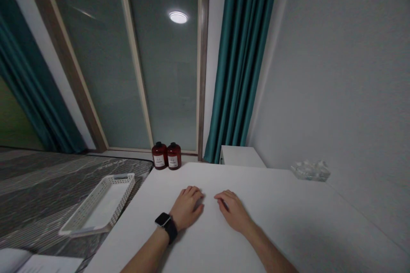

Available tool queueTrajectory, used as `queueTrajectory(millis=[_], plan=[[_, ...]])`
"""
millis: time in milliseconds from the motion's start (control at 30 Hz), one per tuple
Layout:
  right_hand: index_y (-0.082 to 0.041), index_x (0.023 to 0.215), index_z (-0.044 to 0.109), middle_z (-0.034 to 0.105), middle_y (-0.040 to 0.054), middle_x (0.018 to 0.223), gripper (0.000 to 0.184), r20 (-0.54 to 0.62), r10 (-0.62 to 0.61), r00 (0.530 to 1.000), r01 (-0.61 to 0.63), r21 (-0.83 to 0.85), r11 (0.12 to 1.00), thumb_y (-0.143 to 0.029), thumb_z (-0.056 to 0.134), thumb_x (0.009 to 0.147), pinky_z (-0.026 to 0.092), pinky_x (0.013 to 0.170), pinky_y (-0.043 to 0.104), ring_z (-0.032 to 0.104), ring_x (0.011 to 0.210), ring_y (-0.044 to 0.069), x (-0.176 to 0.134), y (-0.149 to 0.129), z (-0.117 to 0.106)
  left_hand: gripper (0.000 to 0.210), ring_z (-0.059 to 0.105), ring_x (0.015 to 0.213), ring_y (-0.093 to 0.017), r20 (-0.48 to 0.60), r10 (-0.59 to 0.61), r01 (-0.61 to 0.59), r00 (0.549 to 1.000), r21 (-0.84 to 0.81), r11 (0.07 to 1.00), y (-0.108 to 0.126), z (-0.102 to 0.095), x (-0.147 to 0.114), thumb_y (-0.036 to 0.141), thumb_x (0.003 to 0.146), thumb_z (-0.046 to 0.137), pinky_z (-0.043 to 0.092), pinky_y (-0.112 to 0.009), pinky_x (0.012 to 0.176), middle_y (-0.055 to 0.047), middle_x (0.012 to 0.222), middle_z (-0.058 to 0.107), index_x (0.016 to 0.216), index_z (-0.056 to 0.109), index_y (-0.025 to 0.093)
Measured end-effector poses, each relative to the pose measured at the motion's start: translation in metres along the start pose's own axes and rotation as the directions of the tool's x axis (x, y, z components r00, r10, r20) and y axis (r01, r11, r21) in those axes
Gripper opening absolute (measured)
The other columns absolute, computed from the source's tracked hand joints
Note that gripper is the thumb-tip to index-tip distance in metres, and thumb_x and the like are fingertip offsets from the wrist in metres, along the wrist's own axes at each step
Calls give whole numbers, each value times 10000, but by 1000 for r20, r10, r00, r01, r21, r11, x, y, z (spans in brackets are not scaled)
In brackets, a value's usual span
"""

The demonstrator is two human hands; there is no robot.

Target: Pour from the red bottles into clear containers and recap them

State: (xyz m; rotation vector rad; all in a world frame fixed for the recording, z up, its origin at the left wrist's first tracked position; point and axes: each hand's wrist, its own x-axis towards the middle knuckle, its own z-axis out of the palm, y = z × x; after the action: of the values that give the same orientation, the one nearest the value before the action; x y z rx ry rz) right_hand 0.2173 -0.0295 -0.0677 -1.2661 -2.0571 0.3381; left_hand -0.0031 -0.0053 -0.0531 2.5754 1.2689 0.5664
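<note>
My left hand (186,208) rests on the white table (205,247), palm down, its fingers loosely bent and the thumb apart. A black watch (167,225) is strapped round that wrist. Across a small gap lies my right hand (233,211), also on the tabletop, fingers relaxed and slightly curled, with the thumb just off the index finger. Neither hand holds anything that I can see. Beyond them at the table's far left corner stand two dark red-brown bottles, a left bottle (159,156) and a right bottle (174,156), upright side by side with white labels.
Left of the table, a white plastic basket (86,204) sits on a grey patterned surface (28,192), near an open book (48,263). A clear plastic-looking bundle (310,170) lies at the far right edge by the wall. A white cabinet (241,155) stands behind the table.
</note>
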Motion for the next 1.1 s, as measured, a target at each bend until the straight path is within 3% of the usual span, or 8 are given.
queueTrajectory(millis=[1100], plan=[[-241, 1003, 676, 681, 39, 983, 253, 72, -22, 997, 27, -77, 997, -74, 534, 878, 429, 907, 368, 584, 988, 225, -2, -4, -1, 303, 528, 1133, -277, 7, 14, -14, 1000, -5, 1000, -3, 2, -1, 147, 838, 564, 433, -434, 965, -74, 1186, 617, 1115, 627, 252]])
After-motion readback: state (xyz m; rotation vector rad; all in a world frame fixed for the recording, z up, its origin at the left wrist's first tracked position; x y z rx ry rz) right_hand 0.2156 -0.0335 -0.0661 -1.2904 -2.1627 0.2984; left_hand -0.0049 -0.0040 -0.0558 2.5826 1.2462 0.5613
